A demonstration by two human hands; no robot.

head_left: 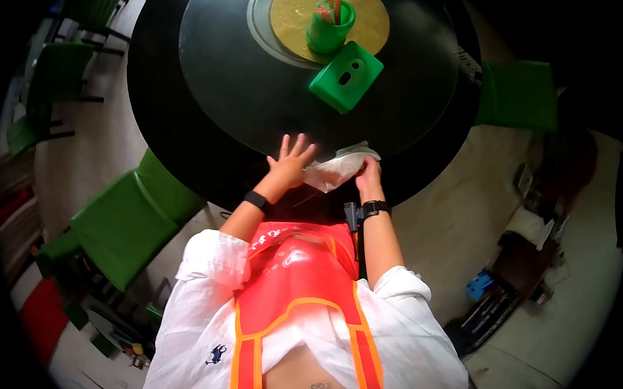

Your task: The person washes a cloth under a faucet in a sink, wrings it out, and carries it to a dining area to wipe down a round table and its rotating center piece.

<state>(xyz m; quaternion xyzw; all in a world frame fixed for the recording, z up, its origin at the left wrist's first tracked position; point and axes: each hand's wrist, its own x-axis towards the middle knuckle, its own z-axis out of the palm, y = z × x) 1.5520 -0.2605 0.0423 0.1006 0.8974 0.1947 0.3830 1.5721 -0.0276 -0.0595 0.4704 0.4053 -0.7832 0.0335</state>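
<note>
At the near edge of the round black table [217, 133], my right hand [370, 177] grips the right end of a white packet [334, 170] that looks wrapped in thin, crumpled clear plastic. What is inside it cannot be made out. My left hand [289, 165] is at the packet's left end with its fingers spread over the tabletop. Whether the left palm touches the plastic is hard to tell. Beyond both hands, a green box [360, 76] with holes in its top lies on the table.
A green cup [329, 32] with reddish sticks stands on a gold disc [290, 19] at the table's middle. Green chairs [122, 219] are at the left, another green chair [519, 95] at the right. A cluttered low shelf [521, 270] stands at the lower right.
</note>
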